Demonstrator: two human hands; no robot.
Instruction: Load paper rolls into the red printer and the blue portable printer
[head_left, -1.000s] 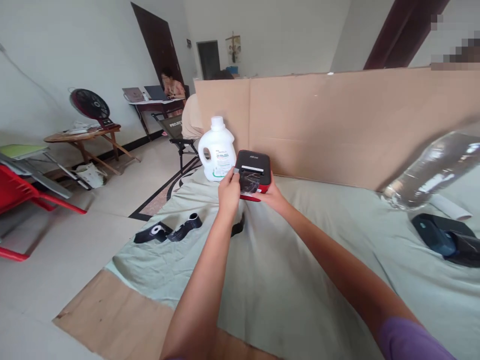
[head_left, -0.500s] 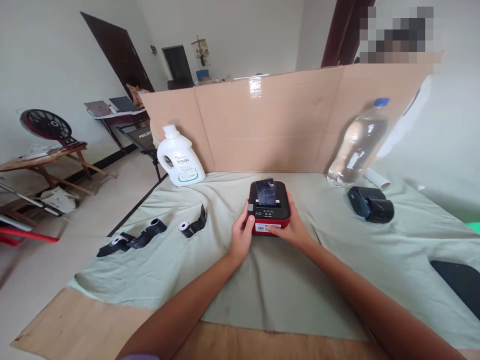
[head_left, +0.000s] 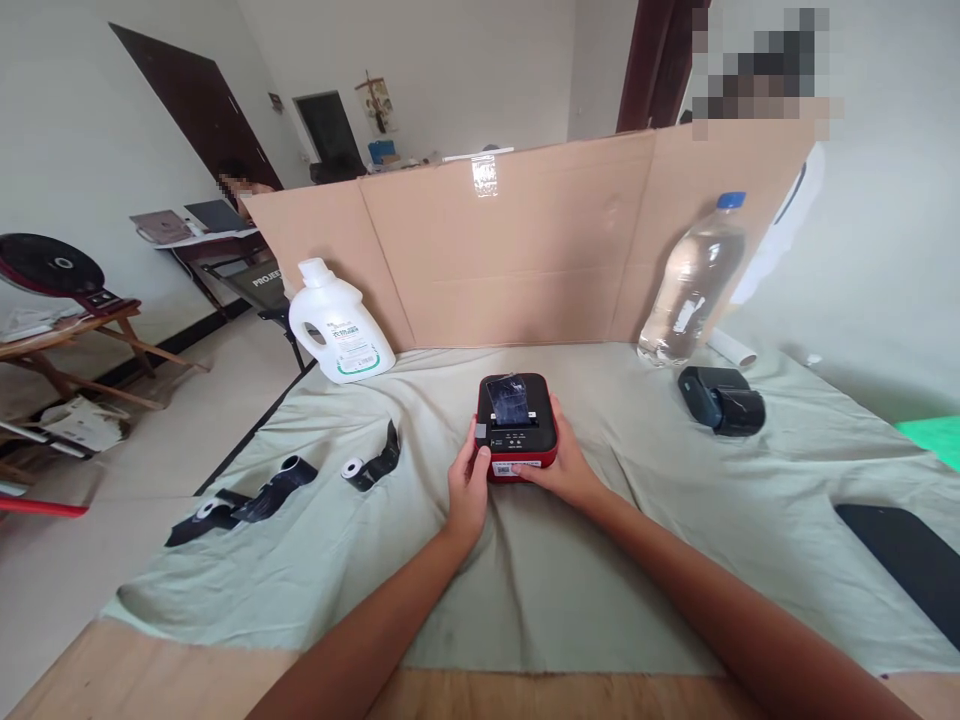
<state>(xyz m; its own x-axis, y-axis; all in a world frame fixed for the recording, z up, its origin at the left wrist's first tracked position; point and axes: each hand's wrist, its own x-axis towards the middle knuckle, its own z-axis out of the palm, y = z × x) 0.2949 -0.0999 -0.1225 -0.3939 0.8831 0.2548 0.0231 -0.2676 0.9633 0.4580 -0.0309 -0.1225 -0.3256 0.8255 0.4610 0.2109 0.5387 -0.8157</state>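
A small red and black label printer [head_left: 517, 425] sits on the pale green cloth [head_left: 675, 520] in the middle of the table, a strip of shiny black film sticking up from its slot. My left hand [head_left: 468, 489] grips its left side, the thumb up by a grey side button. My right hand [head_left: 564, 464] holds its right side and front, fingers curled round the casing.
Black rolls [head_left: 369, 466] [head_left: 244, 502] lie left of the printer. A white detergent bottle [head_left: 335, 325] and a clear water bottle [head_left: 691, 280] stand before a cardboard screen [head_left: 525, 240]. A second black printer [head_left: 721, 399] sits at the right. A dark flat object [head_left: 904, 555] lies far right.
The printer, held up near the detergent bottle a second ago, has come down onto the cloth in front of me. Both hands stayed on it. The view has swung right and down.
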